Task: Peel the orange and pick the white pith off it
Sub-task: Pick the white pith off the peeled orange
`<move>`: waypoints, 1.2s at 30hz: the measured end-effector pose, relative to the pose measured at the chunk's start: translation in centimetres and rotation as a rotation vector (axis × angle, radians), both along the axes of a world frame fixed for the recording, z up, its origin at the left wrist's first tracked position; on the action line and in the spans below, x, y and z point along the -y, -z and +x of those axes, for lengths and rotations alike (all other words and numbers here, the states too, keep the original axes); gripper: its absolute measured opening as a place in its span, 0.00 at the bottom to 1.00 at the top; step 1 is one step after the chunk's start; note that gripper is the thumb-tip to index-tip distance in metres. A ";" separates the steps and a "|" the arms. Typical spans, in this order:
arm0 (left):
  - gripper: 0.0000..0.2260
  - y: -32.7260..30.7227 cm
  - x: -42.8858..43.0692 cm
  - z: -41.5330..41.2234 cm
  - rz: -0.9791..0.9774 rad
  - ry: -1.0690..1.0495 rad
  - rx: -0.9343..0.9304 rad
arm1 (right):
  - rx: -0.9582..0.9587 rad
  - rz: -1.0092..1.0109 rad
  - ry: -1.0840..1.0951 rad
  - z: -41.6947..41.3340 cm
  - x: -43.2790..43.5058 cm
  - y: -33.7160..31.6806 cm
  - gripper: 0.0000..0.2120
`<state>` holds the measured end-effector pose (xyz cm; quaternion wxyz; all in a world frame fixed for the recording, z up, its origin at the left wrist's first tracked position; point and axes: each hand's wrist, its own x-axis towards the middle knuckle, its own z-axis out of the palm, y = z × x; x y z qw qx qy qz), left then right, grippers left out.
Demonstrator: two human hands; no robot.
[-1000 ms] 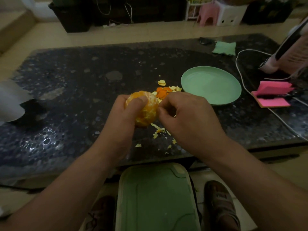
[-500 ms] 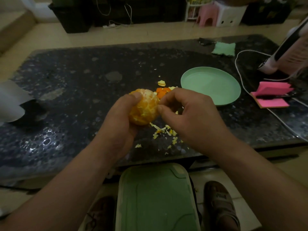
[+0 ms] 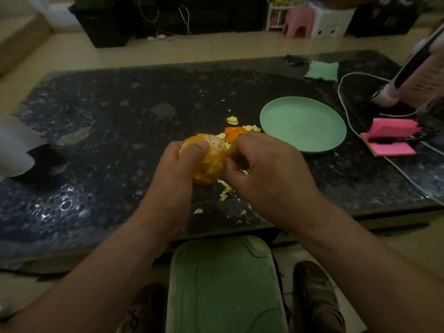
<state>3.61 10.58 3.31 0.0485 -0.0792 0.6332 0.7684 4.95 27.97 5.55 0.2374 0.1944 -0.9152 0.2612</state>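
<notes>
Head camera view, looking down over a dark speckled table (image 3: 101, 131) in dim light. A person's left hand (image 3: 173, 179) is gripping a peeled orange (image 3: 212, 162), thumb lying across its near face and fingers wrapping round the far side, holding it just above the table near the front edge. The fruit is showing bare segments with pale veins of pith. The right hand (image 3: 264, 174) is curling in from the right, its thumb and forefinger pinching at the orange's right side; whether a strand of pith is lying between them is too small to tell.

Orange peel pieces (image 3: 234, 134) are lying in a small heap on the table just behind the hands. Pale pith scraps (image 3: 225, 191) are scattering across the table beneath and in front of the fruit. A pale green plate (image 3: 302, 126) is sitting to the right of the peel heap. Farther right, a pink sticky-note pad (image 3: 391, 138) is lying open, with a white cable (image 3: 343, 109) looping between it and the plate. A green cloth (image 3: 322, 71) is lying near the far right corner. Below the table edge, a green plastic stool (image 3: 225, 284) is standing between the person's sandalled feet (image 3: 317, 292).
</notes>
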 end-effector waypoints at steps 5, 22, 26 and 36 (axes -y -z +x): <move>0.32 -0.3 -0.2 0.1 0.024 -0.004 0.007 | -0.038 -0.039 0.014 -0.1 0.1 0.1 0.05; 0.29 -2.1 0.7 0.3 0.382 0.118 0.148 | 0.261 -0.265 0.049 -1.3 -1.6 0.9 0.06; 0.30 -2.0 0.6 0.4 0.439 0.140 0.193 | 0.401 -0.198 0.110 -1.7 -1.8 1.4 0.07; 0.25 -1.9 0.4 -0.1 0.559 0.093 0.279 | 0.254 -0.285 0.058 -0.7 -0.2 0.0 0.02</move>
